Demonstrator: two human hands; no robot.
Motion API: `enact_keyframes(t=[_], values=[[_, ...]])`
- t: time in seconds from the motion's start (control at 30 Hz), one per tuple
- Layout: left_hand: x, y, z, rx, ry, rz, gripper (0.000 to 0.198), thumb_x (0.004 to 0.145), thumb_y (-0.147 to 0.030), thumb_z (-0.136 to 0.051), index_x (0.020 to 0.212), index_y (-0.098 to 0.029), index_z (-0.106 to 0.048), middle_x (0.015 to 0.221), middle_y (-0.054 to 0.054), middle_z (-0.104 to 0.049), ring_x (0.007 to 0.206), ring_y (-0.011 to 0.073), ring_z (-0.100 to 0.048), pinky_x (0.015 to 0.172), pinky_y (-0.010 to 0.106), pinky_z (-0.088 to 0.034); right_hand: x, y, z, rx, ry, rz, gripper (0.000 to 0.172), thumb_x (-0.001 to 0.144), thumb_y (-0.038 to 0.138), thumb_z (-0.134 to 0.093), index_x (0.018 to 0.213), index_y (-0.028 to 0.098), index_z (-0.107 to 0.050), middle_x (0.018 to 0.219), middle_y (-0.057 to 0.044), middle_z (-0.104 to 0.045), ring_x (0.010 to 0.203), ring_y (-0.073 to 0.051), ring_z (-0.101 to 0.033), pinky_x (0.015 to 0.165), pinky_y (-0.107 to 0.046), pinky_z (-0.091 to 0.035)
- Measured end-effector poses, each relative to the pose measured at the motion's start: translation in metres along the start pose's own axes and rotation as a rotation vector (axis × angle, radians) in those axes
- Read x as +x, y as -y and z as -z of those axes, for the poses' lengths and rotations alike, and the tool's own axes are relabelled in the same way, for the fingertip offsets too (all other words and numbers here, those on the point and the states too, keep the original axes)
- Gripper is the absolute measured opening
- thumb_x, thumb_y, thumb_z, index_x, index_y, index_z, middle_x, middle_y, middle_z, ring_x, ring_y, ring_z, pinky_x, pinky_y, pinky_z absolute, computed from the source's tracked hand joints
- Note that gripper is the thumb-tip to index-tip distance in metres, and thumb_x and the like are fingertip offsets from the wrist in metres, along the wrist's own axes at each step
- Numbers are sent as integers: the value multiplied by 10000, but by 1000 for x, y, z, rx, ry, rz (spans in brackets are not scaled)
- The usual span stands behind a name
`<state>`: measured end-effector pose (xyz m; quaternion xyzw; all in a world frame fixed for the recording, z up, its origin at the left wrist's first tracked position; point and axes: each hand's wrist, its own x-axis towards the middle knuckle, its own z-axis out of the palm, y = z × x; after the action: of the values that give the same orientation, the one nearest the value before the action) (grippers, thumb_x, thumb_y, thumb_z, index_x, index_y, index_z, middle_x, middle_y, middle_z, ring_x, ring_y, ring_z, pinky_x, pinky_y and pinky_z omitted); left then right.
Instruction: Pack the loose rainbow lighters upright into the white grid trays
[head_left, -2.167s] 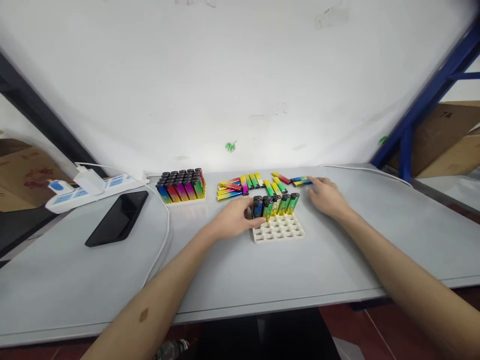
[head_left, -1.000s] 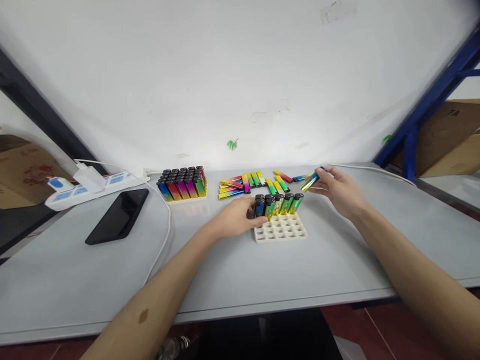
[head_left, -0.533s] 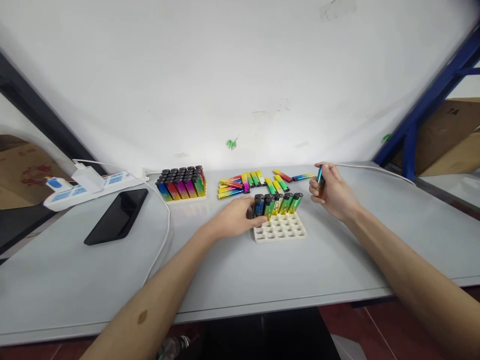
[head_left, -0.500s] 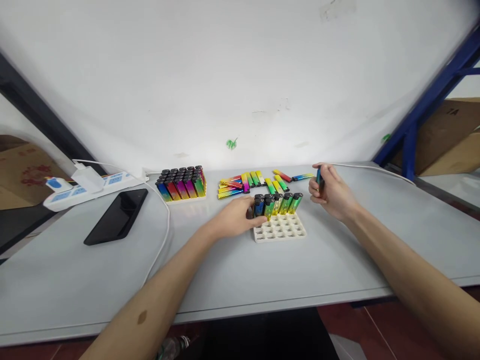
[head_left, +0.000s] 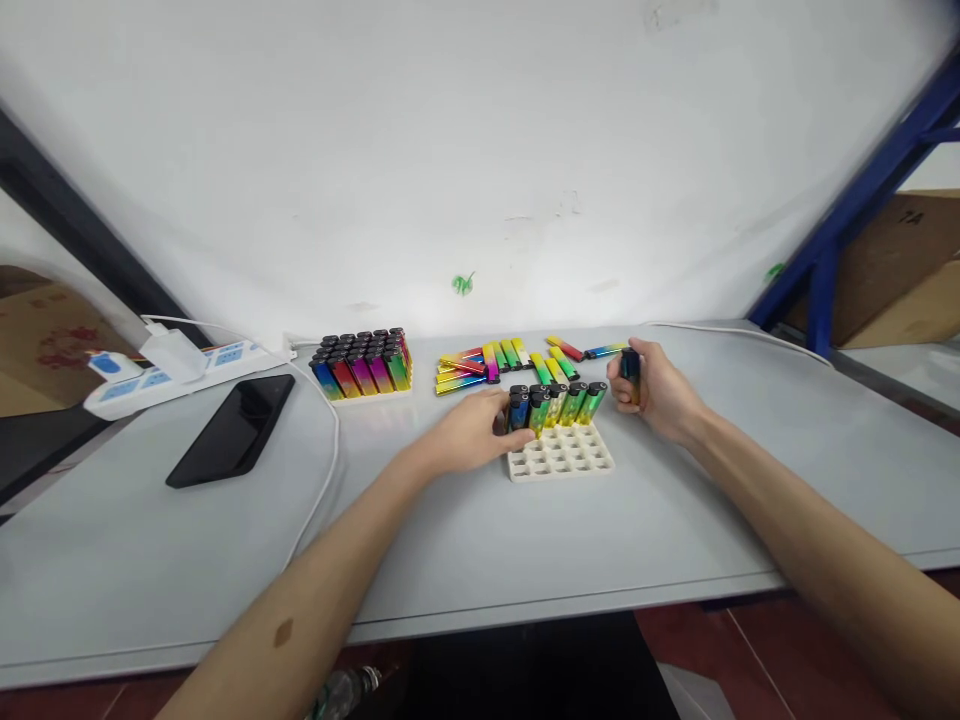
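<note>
A white grid tray (head_left: 561, 455) lies on the table with a back row of rainbow-coloured lighters (head_left: 559, 405) standing in it. My left hand (head_left: 472, 432) rests against the tray's left side, fingers curled beside the leftmost lighters. My right hand (head_left: 654, 388) is closed on one lighter (head_left: 631, 366), held upright just right of the tray's back row. Loose lighters (head_left: 510, 361) lie flat in a scatter behind the tray.
A full tray of standing lighters (head_left: 363, 364) sits at the back left. A black phone (head_left: 232, 430), a white power strip (head_left: 180, 364) and a white cable (head_left: 326, 470) lie to the left. A blue metal frame (head_left: 847, 215) and cardboard boxes stand at the right.
My right hand picked a lighter from the loose scatter, turned it upright and brought it left and down toward the tray. My left hand stayed at the tray.
</note>
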<state>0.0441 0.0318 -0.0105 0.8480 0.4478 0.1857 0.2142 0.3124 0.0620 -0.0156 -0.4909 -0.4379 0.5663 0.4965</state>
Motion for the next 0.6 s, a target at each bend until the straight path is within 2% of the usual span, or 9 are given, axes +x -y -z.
enact_keyframes(t=[0.13, 0.2, 0.27, 0.33, 0.47, 0.6], values=[[0, 0, 0, 8, -1, -21, 307, 838, -456, -596, 955, -174, -628, 922, 70, -661, 769, 217, -576, 630, 308, -398, 2, -6, 0, -32, 3, 66, 416, 897, 606, -468, 815, 215, -584, 664, 11, -432, 537, -123, -430, 440, -235, -412], [0, 1, 0, 8, -1, -26, 304, 840, -458, -593, 945, -174, -626, 909, 68, -656, 761, 215, -571, 627, 309, -394, 1, -7, -1, -57, -7, 93, 346, 872, 577, -547, 856, 232, -570, 742, 0, -507, 579, -131, -495, 484, -252, -479], [1, 1, 0, 8, -4, -31, 303, 840, -461, -593, 939, -176, -623, 913, 67, -651, 772, 216, -570, 632, 309, -392, -1, -6, -3, -78, 7, 104, 325, 850, 573, -589, 882, 256, -530, 773, 3, -554, 583, -140, -529, 474, -264, -493], [1, 1, 0, 15, -4, -28, 306, 838, -468, -593, 930, -178, -618, 913, 66, -645, 774, 216, -569, 628, 307, -388, -3, -5, -4, -71, 29, 112, 345, 838, 597, -598, 888, 275, -487, 700, 26, -537, 531, -136, -505, 414, -238, -432], [0, -1, 0, 39, -6, -5, 332, 836, -508, -584, 880, -179, -598, 850, 53, -628, 715, 205, -552, 597, 305, -370, -6, -1, -4, 7, 64, 97, 416, 836, 677, -538, 883, 265, -515, 564, 62, -366, 430, -94, -321, 359, -190, -216], [0, -1, 0, 20, -4, -6, 347, 837, -516, -580, 922, -181, -614, 875, 59, -641, 734, 212, -563, 605, 309, -379, -6, 1, -2, 45, 70, 51, 522, 863, 703, -430, 692, 214, -495, 532, 44, -317, 427, -89, -251, 368, -218, -151]])
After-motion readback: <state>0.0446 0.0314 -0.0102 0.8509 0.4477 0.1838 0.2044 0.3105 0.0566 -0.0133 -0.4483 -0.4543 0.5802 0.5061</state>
